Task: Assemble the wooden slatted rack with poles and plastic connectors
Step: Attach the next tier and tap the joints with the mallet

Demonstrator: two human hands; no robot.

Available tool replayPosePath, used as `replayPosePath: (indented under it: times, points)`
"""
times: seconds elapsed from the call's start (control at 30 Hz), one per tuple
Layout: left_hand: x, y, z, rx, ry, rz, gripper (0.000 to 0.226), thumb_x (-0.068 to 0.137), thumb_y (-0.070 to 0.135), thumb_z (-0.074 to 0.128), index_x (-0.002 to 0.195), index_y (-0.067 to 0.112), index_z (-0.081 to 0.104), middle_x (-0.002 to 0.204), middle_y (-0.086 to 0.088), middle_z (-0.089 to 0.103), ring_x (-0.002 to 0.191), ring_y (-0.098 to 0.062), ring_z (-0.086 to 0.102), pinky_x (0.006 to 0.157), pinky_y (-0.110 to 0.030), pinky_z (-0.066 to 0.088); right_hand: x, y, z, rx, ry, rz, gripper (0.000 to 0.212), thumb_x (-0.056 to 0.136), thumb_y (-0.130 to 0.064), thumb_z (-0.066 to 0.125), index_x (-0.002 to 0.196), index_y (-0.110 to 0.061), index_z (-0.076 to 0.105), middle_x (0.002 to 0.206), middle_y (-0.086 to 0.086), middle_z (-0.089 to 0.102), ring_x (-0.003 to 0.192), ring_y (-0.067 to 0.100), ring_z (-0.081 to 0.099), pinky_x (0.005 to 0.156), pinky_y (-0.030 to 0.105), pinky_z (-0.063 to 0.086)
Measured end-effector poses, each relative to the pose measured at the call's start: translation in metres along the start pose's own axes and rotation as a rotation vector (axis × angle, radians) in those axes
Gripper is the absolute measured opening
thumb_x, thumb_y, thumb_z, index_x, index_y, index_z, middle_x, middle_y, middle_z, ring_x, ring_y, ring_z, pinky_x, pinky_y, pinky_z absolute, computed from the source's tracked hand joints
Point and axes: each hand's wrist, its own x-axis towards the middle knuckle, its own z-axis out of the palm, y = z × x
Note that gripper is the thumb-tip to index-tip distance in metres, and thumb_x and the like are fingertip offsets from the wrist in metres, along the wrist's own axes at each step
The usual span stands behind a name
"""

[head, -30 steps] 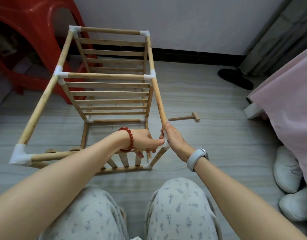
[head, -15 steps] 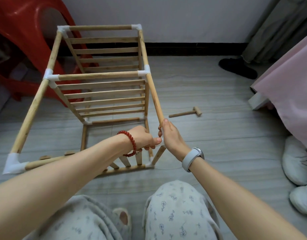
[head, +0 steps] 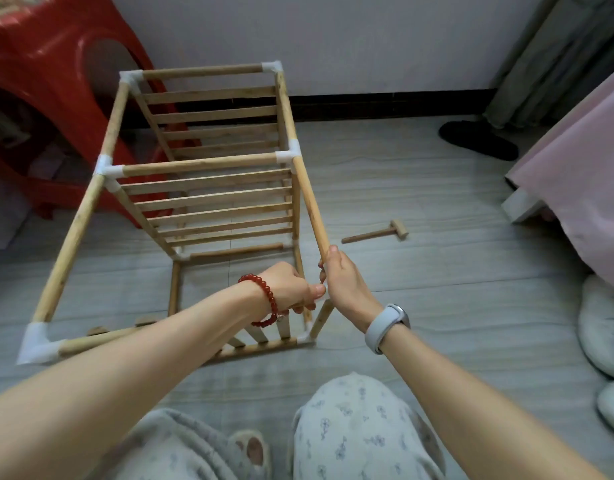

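the wooden slatted rack (head: 208,202) stands on the floor (head: 420,306) at about 11 o'clock from the person's knees, its poles joined by white plastic connectors (head: 287,154). the right hand (head: 347,284) has its fingers clenched round the lower end of the near right pole (head: 310,206); the left hand (head: 291,287), wearing a red bead bracelet (head: 264,296), curls beside it at the same corner, what it grasps hidden. a small wooden mallet (head: 376,233) lies at 2 o'clock from the hands, well apart.

both arms reach out fwd & meet in the middle. left hand (head: 291,287) has fingers curled, thumb poking right. right hand (head: 343,282) is curled in a fist, thumb on top. knees bent below.
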Motion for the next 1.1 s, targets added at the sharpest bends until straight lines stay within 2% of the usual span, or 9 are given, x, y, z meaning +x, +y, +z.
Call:
replayPosePath:
  times: [0.17, 0.33, 0.47, 0.57, 0.7, 0.8, 0.87, 0.97, 1.1]
  points:
    - [-0.001, 0.006, -0.002, 0.002, 0.035, -0.043, 0.034, 0.089, 0.040, 0.059, 0.064, 0.018, 0.064, 0.037, 0.015, 0.052, 0.047, -0.003, 0.046, 0.044, -0.018, 0.035, 0.000, -0.002, 0.001, 0.022, 0.015, 0.000, 0.039, 0.102, -0.035, 0.015, 0.077, -0.019, 0.041, 0.075, -0.003, 0.042, 0.069, 0.008, 0.040, 0.063, 0.023, 0.036]
    - [-0.002, 0.005, -0.002, -0.011, 0.035, -0.017, 0.033, 0.089, 0.039, 0.058, 0.068, 0.015, 0.064, 0.055, 0.008, 0.056, 0.053, -0.006, 0.048, 0.050, -0.021, 0.038, 0.000, -0.002, 0.003, 0.058, 0.008, 0.026, 0.039, 0.102, -0.035, 0.015, 0.079, -0.020, 0.042, 0.076, -0.002, 0.043, 0.069, 0.008, 0.040, 0.061, 0.023, 0.035]
    - [-0.002, 0.000, -0.001, 0.021, 0.044, 0.081, 0.035, 0.090, 0.042, 0.055, 0.070, 0.016, 0.065, 0.064, 0.006, 0.058, 0.063, -0.007, 0.052, 0.066, -0.024, 0.047, 0.003, 0.000, 0.001, 0.074, -0.003, 0.031, 0.039, 0.102, -0.038, 0.016, 0.087, -0.018, 0.046, 0.080, -0.004, 0.045, 0.072, 0.006, 0.043, 0.062, 0.021, 0.034]
    - [-0.006, -0.003, -0.006, 0.032, 0.022, 0.143, 0.035, 0.090, 0.046, 0.052, 0.070, 0.020, 0.065, 0.067, 0.006, 0.059, 0.064, -0.007, 0.054, 0.063, -0.021, 0.049, 0.006, -0.002, 0.000, 0.062, -0.018, 0.025, 0.039, 0.102, -0.038, 0.017, 0.080, -0.022, 0.046, 0.079, -0.003, 0.047, 0.072, 0.009, 0.044, 0.063, 0.023, 0.035]
    - [-0.017, -0.015, -0.004, 0.316, 0.042, 0.311, 0.031, 0.088, 0.048, 0.054, 0.067, 0.026, 0.054, 0.065, 0.008, 0.054, 0.061, -0.008, 0.052, 0.054, -0.022, 0.040, 0.001, -0.003, -0.002, -0.068, -0.068, -0.028, 0.032, 0.101, -0.038, 0.021, 0.095, -0.017, 0.045, 0.080, -0.003, 0.048, 0.069, 0.009, 0.045, 0.062, 0.024, 0.035]
    - [-0.026, -0.031, 0.009, 0.688, 0.267, 0.423, 0.015, 0.091, 0.041, 0.051, 0.092, 0.026, 0.055, 0.096, 0.007, 0.055, 0.093, -0.015, 0.053, 0.066, -0.026, 0.037, -0.010, -0.001, -0.010, -0.244, -0.046, -0.225, 0.021, 0.101, -0.033, 0.029, 0.110, -0.021, 0.043, 0.092, -0.007, 0.047, 0.080, 0.007, 0.045, 0.074, 0.025, 0.038]
    - [-0.028, -0.038, 0.016, 0.804, 0.405, 0.452, 0.021, 0.093, 0.039, 0.046, 0.110, 0.027, 0.052, 0.116, 0.007, 0.048, 0.105, -0.016, 0.048, 0.066, -0.028, 0.037, -0.020, 0.004, -0.020, -0.452, -0.020, -0.420, 0.032, 0.098, -0.028, 0.037, 0.127, -0.015, 0.042, 0.109, -0.003, 0.046, 0.096, 0.009, 0.045, 0.086, 0.026, 0.040]
    - [-0.026, -0.037, 0.011, 0.773, 0.431, 0.418, 0.030, 0.093, 0.048, 0.043, 0.112, 0.026, 0.049, 0.122, 0.002, 0.042, 0.095, -0.021, 0.057, 0.064, -0.030, 0.039, -0.026, 0.012, -0.037, -0.560, -0.062, -0.459, 0.043, 0.097, -0.030, 0.042, 0.136, -0.012, 0.037, 0.129, 0.003, 0.041, 0.118, 0.013, 0.040, 0.100, 0.029, 0.036]
    - [-0.015, -0.038, 0.004, 0.865, 0.332, 0.444, 0.039, 0.092, 0.058, 0.035, 0.104, 0.025, 0.051, 0.097, 0.004, 0.053, 0.077, -0.019, 0.053, 0.065, -0.029, 0.041, -0.013, 0.001, -0.035, -0.584, 0.039, -0.431, 0.041, 0.097, -0.030, 0.040, 0.135, -0.013, 0.037, 0.124, 0.000, 0.044, 0.110, 0.011, 0.044, 0.090, 0.023, 0.036]
